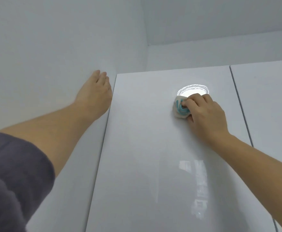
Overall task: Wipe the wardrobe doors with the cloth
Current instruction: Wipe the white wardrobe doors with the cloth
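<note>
Right hand (205,116) grips the bunched cloth (180,108) against the glossy wardrobe door (145,148); left hand (96,92), fingers straight, lies flat on the wall (45,56).

Light: was soft, even, cool grey-white and moderately bright.
Shadows: none were hard; I saw only faint shading under my right hand (207,118) on the wardrobe door (153,148).
Glare: one round white reflection of a light, rippled at its rim, sat high on the glossy door, just above the cloth (180,108) I gripped.
Second reflection: a pale streaked patch lay lower on the same door.
Distortion: wide-angle; the door's edges splayed outward toward the bottom.
Focus: my dark sleeve (11,173) at lower left was blurred, and the rest was slightly soft.
</note>
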The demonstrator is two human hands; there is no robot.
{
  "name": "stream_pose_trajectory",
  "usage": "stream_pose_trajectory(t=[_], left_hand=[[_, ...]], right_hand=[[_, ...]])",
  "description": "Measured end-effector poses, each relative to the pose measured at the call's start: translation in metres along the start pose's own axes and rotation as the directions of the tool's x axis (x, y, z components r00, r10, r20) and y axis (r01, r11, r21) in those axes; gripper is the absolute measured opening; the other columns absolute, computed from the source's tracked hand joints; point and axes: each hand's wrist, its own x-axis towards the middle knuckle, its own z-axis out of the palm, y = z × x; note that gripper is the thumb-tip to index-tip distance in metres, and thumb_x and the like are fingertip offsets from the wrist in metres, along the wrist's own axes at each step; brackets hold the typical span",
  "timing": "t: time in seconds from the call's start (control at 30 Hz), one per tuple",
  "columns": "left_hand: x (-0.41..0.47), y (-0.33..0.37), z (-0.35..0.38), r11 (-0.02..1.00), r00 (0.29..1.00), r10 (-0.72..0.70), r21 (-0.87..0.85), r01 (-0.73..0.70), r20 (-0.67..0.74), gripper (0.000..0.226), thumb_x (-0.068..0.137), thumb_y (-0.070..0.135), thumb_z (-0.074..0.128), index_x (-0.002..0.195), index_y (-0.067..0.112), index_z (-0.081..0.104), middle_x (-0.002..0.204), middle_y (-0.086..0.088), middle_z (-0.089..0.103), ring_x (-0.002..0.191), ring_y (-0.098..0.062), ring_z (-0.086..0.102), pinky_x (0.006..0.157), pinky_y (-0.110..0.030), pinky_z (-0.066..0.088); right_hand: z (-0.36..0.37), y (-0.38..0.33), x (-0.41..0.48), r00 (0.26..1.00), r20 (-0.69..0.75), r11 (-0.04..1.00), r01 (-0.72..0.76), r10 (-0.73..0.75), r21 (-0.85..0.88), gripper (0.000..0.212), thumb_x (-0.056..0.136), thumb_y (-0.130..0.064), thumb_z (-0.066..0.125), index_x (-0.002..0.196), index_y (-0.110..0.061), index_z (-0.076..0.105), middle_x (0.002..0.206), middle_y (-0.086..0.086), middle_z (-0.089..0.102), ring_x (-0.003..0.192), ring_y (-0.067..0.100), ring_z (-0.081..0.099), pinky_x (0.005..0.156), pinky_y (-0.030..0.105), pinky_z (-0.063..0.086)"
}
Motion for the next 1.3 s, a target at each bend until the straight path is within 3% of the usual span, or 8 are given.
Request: stream_pose_trajectory(t=[0.13,0.23,0.47,0.7,0.97,1.17,1.3], left_hand=[[-0.006,0.003,-0.006,1.0,1.0,0.001,-0.005,-0.001,0.022,0.046,0.098,0.019,0.027,0.139,0.0,0.038,0.138,-0.016,0.042,0.135,-0.035,0.031,0.118,-0.046,0.018],[-0.012,0.008,-0.009,0.999,0.999,0.015,-0.04,-0.014,0.044,0.049,0.099,0.02,0.027,0.142,-0.001,0.035,0.144,-0.017,0.038,0.139,-0.035,0.027,0.119,-0.047,0.016],[-0.011,0.017,-0.016,0.986,0.982,0.128,-0.128,-0.111,0.137,0.057,0.103,0.025,0.026,0.152,-0.001,0.014,0.161,-0.019,0.009,0.15,-0.033,0.004,0.121,-0.053,0.004],[-0.012,0.009,-0.009,0.984,0.975,0.155,-0.117,-0.138,0.159,0.056,0.103,0.026,0.029,0.152,0.0,0.019,0.161,-0.017,0.014,0.15,-0.031,0.008,0.121,-0.051,0.004],[-0.014,0.003,-0.009,0.973,0.972,0.192,-0.155,-0.171,0.133,0.046,0.103,0.02,0.032,0.145,0.003,0.039,0.153,-0.02,0.03,0.146,-0.034,0.017,0.121,-0.048,0.007],[-0.014,0.003,-0.009,0.97,0.97,0.192,-0.18,-0.165,0.149,0.044,0.101,0.022,0.038,0.142,0.006,0.043,0.153,-0.019,0.031,0.147,-0.032,0.018,0.121,-0.049,0.006],[-0.016,0.001,-0.01,0.974,0.977,0.173,-0.172,-0.151,0.125,0.039,0.101,0.02,0.038,0.137,0.008,0.049,0.147,-0.017,0.039,0.144,-0.031,0.023,0.121,-0.048,0.008]], right_hand=[[-0.02,0.035,-0.014,0.98,0.084,0.976,-0.166,0.179,-0.14,0.028,0.064,0.013,0.066,0.086,0.0,0.058,0.089,0.016,0.058,0.07,0.036,0.05,0.046,0.026,0.028],[-0.031,0.053,-0.02,0.938,0.076,0.929,-0.322,0.339,-0.18,0.022,0.072,0.009,0.063,0.09,0.0,0.053,0.091,0.019,0.052,0.073,0.036,0.046,0.049,0.028,0.026],[-0.038,0.032,-0.017,0.77,0.114,0.776,-0.631,0.628,-0.015,0.039,0.085,-0.012,0.056,0.123,-0.009,0.05,0.119,0.014,0.049,0.1,0.038,0.048,0.066,0.036,0.033],[-0.022,-0.042,0.0,0.797,0.191,0.788,-0.599,0.572,0.14,0.043,0.086,-0.02,0.058,0.128,-0.015,0.052,0.124,0.007,0.047,0.105,0.031,0.047,0.071,0.031,0.033],[0.007,-0.152,0.014,0.917,0.318,0.878,-0.344,0.239,0.332,0.043,0.09,-0.015,0.054,0.132,-0.016,0.047,0.124,-0.001,0.045,0.102,0.022,0.04,0.064,0.031,0.035],[0.024,-0.186,0.019,0.962,0.263,0.895,-0.179,0.072,0.409,0.028,0.079,0.004,0.055,0.103,-0.007,0.062,0.105,0.004,0.055,0.088,0.027,0.045,0.05,0.028,0.023],[0.025,-0.194,0.019,0.973,0.215,0.907,-0.02,-0.078,0.421,0.025,0.067,0.003,0.071,0.088,-0.01,0.068,0.089,0.001,0.057,0.073,0.02,0.037,0.044,0.021,0.01]])
